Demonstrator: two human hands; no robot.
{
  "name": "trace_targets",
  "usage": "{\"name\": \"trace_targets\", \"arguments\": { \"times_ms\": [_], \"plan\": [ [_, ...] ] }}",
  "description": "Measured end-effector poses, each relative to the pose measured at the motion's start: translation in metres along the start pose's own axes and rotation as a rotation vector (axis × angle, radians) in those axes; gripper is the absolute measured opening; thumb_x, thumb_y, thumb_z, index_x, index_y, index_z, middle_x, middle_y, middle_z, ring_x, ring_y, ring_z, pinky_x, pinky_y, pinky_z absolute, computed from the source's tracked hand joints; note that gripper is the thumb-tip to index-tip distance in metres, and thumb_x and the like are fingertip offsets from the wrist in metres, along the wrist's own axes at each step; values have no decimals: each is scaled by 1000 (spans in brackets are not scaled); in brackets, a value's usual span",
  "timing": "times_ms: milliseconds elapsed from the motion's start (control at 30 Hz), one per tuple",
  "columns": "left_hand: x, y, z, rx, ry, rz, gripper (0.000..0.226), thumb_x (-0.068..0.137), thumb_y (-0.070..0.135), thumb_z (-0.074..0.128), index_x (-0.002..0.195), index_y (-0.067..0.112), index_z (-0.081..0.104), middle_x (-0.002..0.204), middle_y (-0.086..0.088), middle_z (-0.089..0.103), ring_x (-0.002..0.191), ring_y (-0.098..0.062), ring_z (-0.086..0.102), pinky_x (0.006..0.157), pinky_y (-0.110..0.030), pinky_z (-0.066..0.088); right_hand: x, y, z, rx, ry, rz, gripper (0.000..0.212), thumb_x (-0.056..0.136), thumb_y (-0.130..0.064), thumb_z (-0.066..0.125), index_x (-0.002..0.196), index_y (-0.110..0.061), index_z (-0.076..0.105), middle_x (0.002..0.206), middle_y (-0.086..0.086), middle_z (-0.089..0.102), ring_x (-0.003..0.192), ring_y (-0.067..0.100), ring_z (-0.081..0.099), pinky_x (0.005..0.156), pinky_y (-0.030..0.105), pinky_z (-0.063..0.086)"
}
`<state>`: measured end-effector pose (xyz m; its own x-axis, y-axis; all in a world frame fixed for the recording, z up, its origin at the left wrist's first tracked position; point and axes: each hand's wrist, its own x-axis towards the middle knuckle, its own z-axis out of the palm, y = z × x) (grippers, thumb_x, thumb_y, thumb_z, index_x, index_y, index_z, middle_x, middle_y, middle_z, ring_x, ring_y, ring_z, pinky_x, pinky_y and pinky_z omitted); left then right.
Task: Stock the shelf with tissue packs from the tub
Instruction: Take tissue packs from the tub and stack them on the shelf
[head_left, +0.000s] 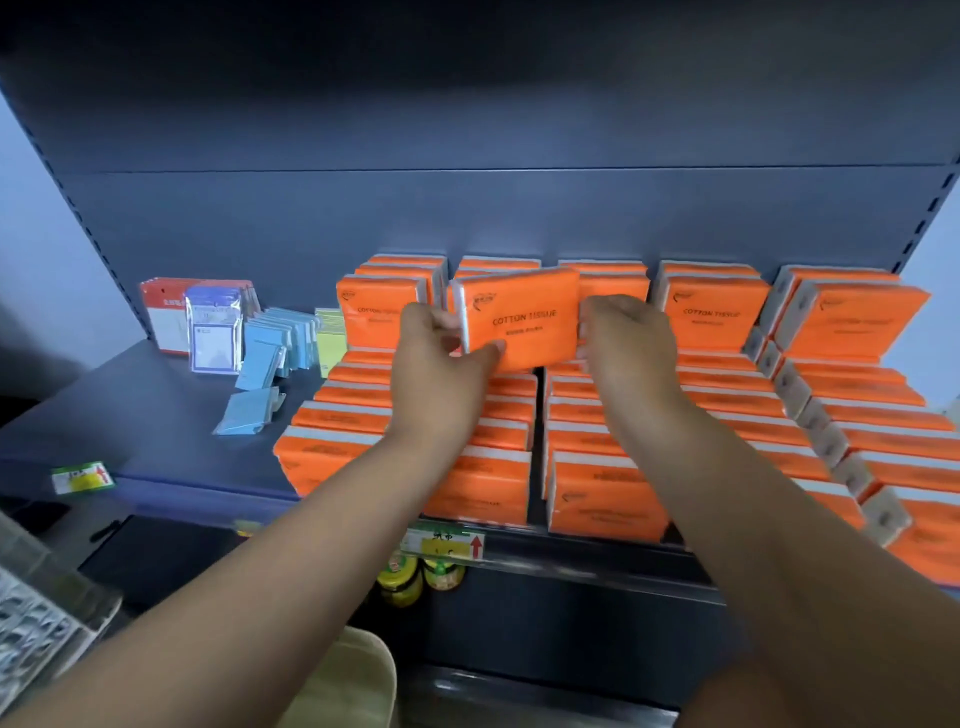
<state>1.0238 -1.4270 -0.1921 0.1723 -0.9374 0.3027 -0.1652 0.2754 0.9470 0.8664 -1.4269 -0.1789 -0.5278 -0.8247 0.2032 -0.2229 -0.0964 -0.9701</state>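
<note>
At the bottom edge, a cream tub rim (353, 670) shows between the two bare forearms. Above it, yellow-lidded jars (418, 577) stand on a lower level, under a price tag (447, 543) on the shelf lip. The dark shelf (135, 415) carries rows of orange tissue packs (602, 493), stacked flat from the front edge back, with more packs standing upright along the back panel. The left hand (441, 364) and the right hand (626, 338) reach over these rows, apart from each other, each clamped on one end of a single orange pack marked COTTON TISSUE (522, 319). That pack is held upright and slightly tilted, above the flat stacks and in front of the upright back row. To the left, light blue packets (267, 348) lie loosely on the shelf, with red-and-white cards (171, 312) standing behind them.
</note>
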Motion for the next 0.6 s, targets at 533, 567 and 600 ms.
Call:
{"name": "trace_targets", "arguments": {
  "times_ms": [533, 567, 600],
  "plan": [
    [7, 17, 94, 150, -243, -221, 26, 86, -2, 50, 75, 21, 52, 72, -5, 58, 63, -21, 53, 58, -27, 41, 49, 27, -53, -224, 72, 37, 27, 81, -5, 45, 58, -18, 43, 57, -1, 44, 53, 19, 39, 51, 28, 29],
    [7, 18, 94, 144, -247, -227, 30, 88, -1, 52, 75, 25, 48, 78, -7, 61, 68, -22, 56, 63, -30, 44, 50, 30, -52, -219, 63, 44, 27, 80, -5, 44, 58, -19, 41, 57, -1, 43, 53, 19, 38, 52, 28, 30],
    [6, 19, 95, 131, -256, -238, 32, 89, -1, 53, 76, 27, 46, 83, -8, 61, 72, -23, 57, 67, -31, 45, 51, 32, -52, -215, 52, 51, 27, 78, -4, 44, 57, -20, 39, 56, -1, 42, 52, 20, 38, 52, 27, 29]
  ]
}}
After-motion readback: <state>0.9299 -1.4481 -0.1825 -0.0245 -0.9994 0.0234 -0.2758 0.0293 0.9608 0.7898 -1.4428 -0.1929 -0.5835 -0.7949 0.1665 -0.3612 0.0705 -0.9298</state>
